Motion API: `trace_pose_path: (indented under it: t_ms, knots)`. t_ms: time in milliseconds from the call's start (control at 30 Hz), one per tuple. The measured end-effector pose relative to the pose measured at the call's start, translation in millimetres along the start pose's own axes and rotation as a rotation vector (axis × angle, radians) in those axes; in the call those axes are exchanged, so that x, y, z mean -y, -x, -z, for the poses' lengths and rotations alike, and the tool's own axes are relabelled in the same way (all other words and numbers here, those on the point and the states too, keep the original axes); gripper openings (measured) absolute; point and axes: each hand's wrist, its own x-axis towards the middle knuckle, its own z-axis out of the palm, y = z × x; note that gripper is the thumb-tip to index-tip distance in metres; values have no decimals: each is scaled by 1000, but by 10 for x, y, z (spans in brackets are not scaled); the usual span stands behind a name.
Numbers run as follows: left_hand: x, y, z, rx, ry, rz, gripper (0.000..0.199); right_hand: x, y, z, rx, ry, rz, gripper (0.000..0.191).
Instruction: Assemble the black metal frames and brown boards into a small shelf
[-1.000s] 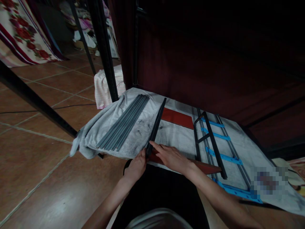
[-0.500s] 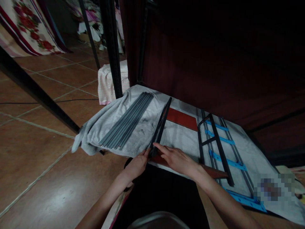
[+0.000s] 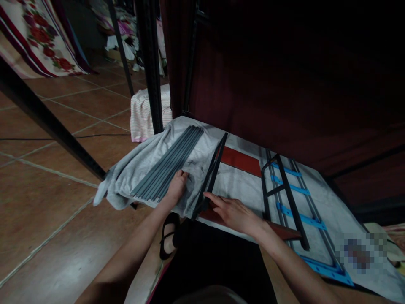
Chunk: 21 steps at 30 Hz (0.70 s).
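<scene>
1. The cloth-covered worktop stands against a dark red curtain; its covering bunches up at the left end.
2. Brown tiled floor spreads off to the left, crossed by a thin cable. Black posts rise beyond the left end, by a striped cloth; a floral cloth hangs farther back.
3. Two black frames: the left frame runs from the near edge towards the far edge, mid-left; the right frame lies over the rails on the right half.
4. Two red boards: the far board is near the far edge, between the frames; the near board lies along the near edge, partly under the right hand.
5. Four blue strips cross the rails.
6. Grey tubes lie side by side near the left end, too close to count surely.
7. The left hand, fingers drawn together, is by the tubes and small screws; whether it holds anything cannot be told.
8. The right hand touches the left frame's near end with an outstretched forefinger; whether it grips is unclear.
</scene>
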Motion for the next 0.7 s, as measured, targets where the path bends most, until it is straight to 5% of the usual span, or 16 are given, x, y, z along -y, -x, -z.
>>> trace_pose_path:
  t_ms: [233, 467, 700]
  knots:
    - [-153, 276, 270, 9, -43, -11, 20, 28, 11, 23, -6, -10, 7, 62]
    - [-565, 943, 474, 163, 652, 5, 18, 63, 10, 9, -20, -35, -2, 64]
    - [-699, 998, 579, 88, 476, -219, 15, 67, 35, -35, -53, -63, 12, 65]
